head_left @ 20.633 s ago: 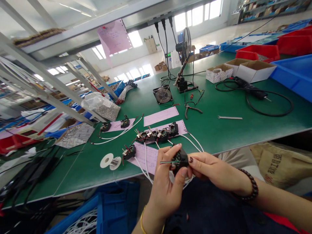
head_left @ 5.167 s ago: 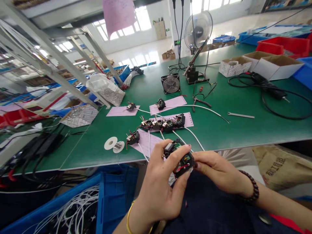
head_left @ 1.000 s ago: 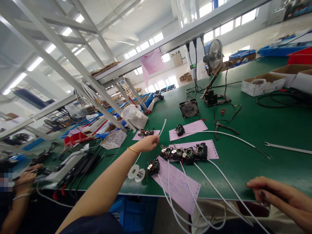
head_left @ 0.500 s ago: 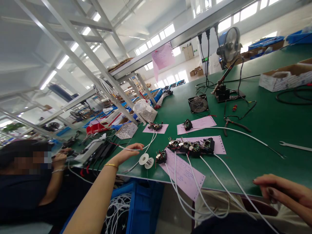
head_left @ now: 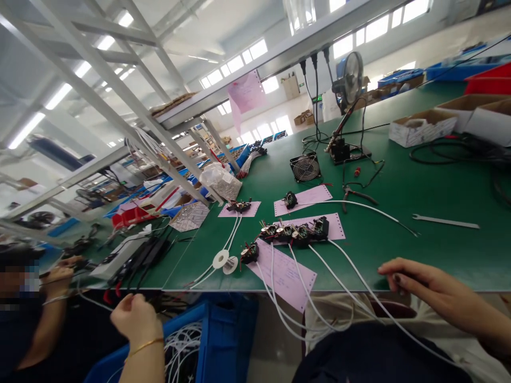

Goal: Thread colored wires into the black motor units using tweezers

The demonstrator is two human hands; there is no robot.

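My left hand point(head_left: 137, 318) is closed above the table's front edge, at the blue bin's left; whether its fingers hold something I cannot make out. My right hand point(head_left: 423, 287) hangs at the front edge on the right, fingers apart and holding nothing. Between them, a row of black cable-end assemblies point(head_left: 302, 234) with white cables lies on pink paper point(head_left: 336, 225). One more assembly point(head_left: 249, 253) rests at the corner of a pink sheet point(head_left: 287, 274) that overhangs the edge. A solder spool point(head_left: 221, 259) stands to its left, by two white cables.
Farther back are a small fan point(head_left: 305, 167), a soldering stand point(head_left: 339, 151), pliers point(head_left: 360, 196) and a wrench point(head_left: 446, 221). A blue bin point(head_left: 229, 330) of white cables stands below the edge. A co-worker's hand point(head_left: 59, 279) is at the far left.
My left hand has moved left and down, away from the white cables near the spool, and its fingers have closed. The view has turned to the right.
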